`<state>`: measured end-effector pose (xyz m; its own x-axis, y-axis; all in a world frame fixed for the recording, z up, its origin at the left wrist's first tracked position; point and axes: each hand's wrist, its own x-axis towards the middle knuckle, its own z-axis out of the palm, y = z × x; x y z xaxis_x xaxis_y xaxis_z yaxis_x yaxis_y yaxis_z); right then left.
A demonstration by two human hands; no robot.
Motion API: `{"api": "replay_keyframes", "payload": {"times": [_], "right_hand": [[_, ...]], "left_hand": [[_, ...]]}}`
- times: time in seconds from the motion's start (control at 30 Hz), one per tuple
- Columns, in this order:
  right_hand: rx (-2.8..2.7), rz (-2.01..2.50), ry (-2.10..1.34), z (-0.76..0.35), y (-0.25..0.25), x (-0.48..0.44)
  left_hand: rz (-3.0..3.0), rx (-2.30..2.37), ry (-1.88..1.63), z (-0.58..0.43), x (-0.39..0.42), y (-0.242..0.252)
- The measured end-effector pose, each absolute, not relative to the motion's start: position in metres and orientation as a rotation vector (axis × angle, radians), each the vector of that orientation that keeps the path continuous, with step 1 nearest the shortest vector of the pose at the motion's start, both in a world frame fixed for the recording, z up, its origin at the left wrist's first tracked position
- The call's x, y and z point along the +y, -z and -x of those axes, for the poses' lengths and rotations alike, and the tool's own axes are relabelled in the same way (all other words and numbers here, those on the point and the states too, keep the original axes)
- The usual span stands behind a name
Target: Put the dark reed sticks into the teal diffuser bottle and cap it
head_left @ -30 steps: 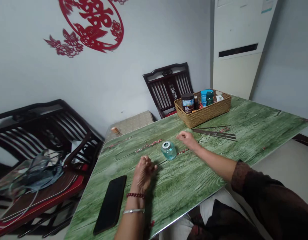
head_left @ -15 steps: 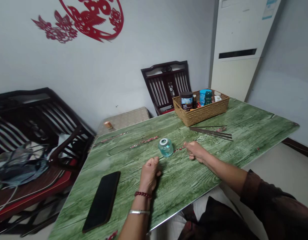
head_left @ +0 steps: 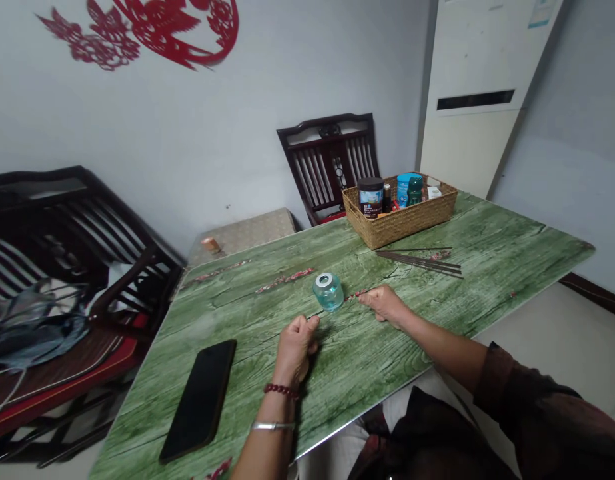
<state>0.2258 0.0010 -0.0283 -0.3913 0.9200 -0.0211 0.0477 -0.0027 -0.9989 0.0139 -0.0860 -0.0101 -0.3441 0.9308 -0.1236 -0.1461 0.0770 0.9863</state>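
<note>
A small, squat teal glass bottle with a silver collar and a hole in its top stands upright on the green table, between and just beyond my hands. My left hand rests in a loose fist on the tabletop, below and left of the bottle, not touching it. To the bottle's right, my right hand lies with its fingers curled in, beside a printed spray of red flowers. Nothing shows in either hand. Several thin dark sticks lie fanned out beyond my right hand.
A black phone lies at the left of the green wood-print table. Near the far edge stands a woven basket holding jars and bottles. Dark wooden chairs stand behind and to the left. An orange-brown cap sits on a low surface behind.
The view has shifted slightly. My right hand has come a little nearer the bottle, its fingers turned down. My left hand remains a fist beside the bottle, which stays in place.
</note>
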Motion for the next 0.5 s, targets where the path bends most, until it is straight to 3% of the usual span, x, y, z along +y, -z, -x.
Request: {"api": "replay_keyframes", "payload": {"times": [0.17,0.33,0.5], "right_hand": [[-1.587,1.063,-1.425,-0.224,0.024,0.0],[-1.746,1.107,-1.106,-0.203,0.004,0.019],[-1.93,0.946,-1.111,-0.169,0.005,0.04]], "left_hand": [[-0.882,1.395,-1.498,-0.006,-0.08,-0.001],[-1.156,1.349,-1.711,0.008,-0.045,-0.027],[-1.508,1.261,-1.55,0.001,-0.014,-0.018]]}}
